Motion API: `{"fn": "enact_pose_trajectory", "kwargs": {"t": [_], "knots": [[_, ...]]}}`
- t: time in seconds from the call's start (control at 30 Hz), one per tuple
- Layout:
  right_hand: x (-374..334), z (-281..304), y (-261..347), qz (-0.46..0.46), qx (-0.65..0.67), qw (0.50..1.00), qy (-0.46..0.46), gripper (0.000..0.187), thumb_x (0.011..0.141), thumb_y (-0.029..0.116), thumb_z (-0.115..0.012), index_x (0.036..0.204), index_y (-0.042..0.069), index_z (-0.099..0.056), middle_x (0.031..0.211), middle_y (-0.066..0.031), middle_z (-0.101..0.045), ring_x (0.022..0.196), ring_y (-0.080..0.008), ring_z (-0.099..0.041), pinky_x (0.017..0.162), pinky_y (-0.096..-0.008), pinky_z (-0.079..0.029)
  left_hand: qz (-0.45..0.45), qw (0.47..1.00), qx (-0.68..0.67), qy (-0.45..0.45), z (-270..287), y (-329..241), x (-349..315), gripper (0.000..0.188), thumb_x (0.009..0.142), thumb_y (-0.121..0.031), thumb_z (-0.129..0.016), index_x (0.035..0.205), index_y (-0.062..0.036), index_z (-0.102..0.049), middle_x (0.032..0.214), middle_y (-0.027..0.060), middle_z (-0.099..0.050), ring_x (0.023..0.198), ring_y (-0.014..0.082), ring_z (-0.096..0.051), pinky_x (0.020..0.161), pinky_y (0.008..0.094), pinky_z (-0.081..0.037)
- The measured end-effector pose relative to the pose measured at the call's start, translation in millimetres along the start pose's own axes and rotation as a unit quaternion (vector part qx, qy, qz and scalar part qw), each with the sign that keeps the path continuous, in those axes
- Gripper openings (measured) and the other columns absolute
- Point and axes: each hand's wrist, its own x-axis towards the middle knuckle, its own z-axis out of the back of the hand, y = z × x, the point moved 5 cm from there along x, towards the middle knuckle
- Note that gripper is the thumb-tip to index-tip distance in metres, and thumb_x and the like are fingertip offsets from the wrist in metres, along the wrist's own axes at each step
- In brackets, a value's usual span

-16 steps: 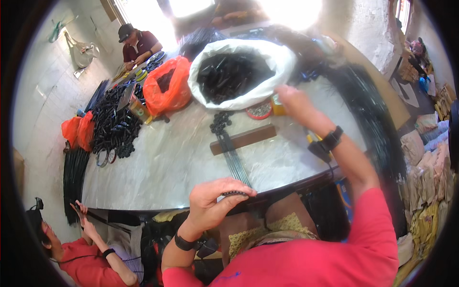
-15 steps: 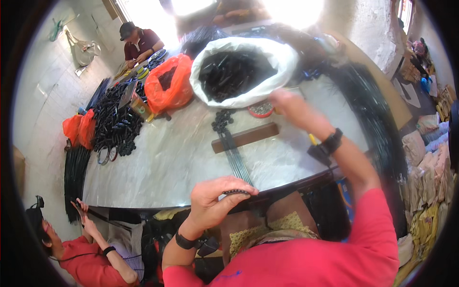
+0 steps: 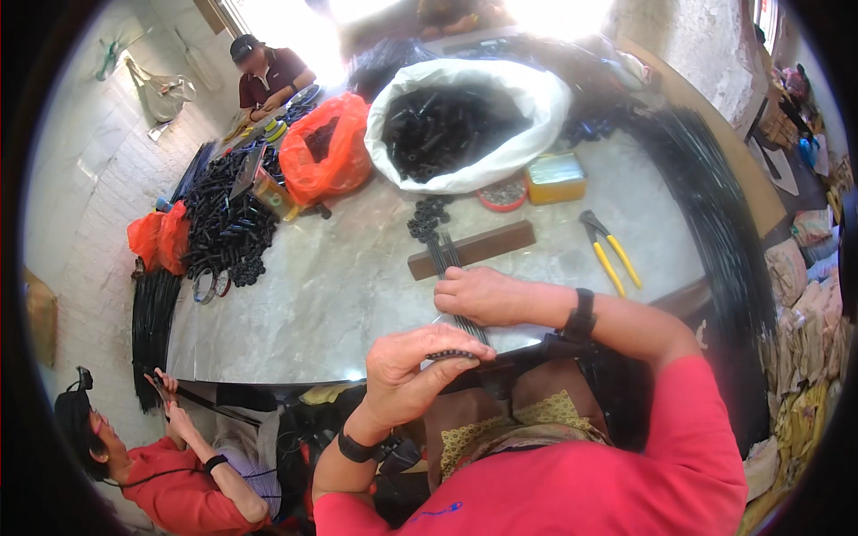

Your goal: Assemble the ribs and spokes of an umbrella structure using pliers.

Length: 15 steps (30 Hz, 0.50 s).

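Observation:
A row of thin dark rods [image 3: 442, 255] runs from the table edge across a brown wooden bar [image 3: 474, 249], with black caps [image 3: 429, 217] clustered at the far end. My left hand [image 3: 413, 368] is closed round the near ends of the rods, and a row of small dark tips shows between thumb and fingers. Just beyond it, my right hand [image 3: 483, 297] lies over the rods with its fingers pinched together. What the pinch holds, if anything, is hidden. Yellow-handled pliers [image 3: 613, 252] rest on the table to the right.
Ahead are a red dish [image 3: 502, 198] of small pieces, a yellow box [image 3: 556, 180], a white sack [image 3: 379, 147] of black parts and a red bag [image 3: 290, 170]. Black parts [image 3: 223, 205] lie heaped at left. Long dark rods [image 3: 715, 214] line the right. Two other people sit nearby.
My right hand has come back from beside the red dish, toward me and left, down over the rods. The yellow box and pliers are now uncovered. My left hand keeps its grip.

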Motion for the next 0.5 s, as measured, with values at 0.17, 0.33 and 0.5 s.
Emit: {"fn": "enact_pose_trajectory", "kwargs": {"t": [0.17,0.33,0.5], "knots": [[-8.9,-1.2,-5.8,-0.005,0.038,0.999,-0.009,0.013,0.079,0.011,-0.063,0.089,0.006,-0.057,0.094,-0.0091,-0.057,0.093,-0.0319,-0.056,0.077,-0.0427,-0.052,0.029,1.000,-0.002,0.005,-6.0,-1.6,2.7,0.011,0.089,0.003,-0.068,0.099,0.0073,-0.071,0.094,0.0179,-0.074,0.089,0.0258,-0.073,0.080,0.0341,-0.059],[-14.3,6.4,-9.1,-0.014,0.045,0.999,0.017,0.013,0.080,0.013,-0.062,0.090,0.005,-0.057,0.096,-0.0097,-0.058,0.095,-0.0332,-0.056,0.078,-0.0432,-0.052,0.038,0.999,0.013,0.020,-11.6,0.8,10.1,0.009,0.090,0.003,-0.066,0.097,0.0064,-0.071,0.095,0.0162,-0.074,0.090,0.0232,-0.072,0.083,0.0327,-0.057],[-22.5,40.5,-19.5,-0.126,0.112,0.977,-0.133,0.008,0.092,0.016,-0.060,0.093,0.008,-0.059,0.096,-0.0107,-0.057,0.094,-0.0337,-0.061,0.076,-0.0445,-0.052,0.041,0.997,-0.062,-0.023,-6.6,17.9,20.1,0.011,0.090,0.002,-0.068,0.100,0.0061,-0.071,0.095,0.0153,-0.074,0.091,0.0218,-0.071,0.083,0.0330,-0.056]]}}
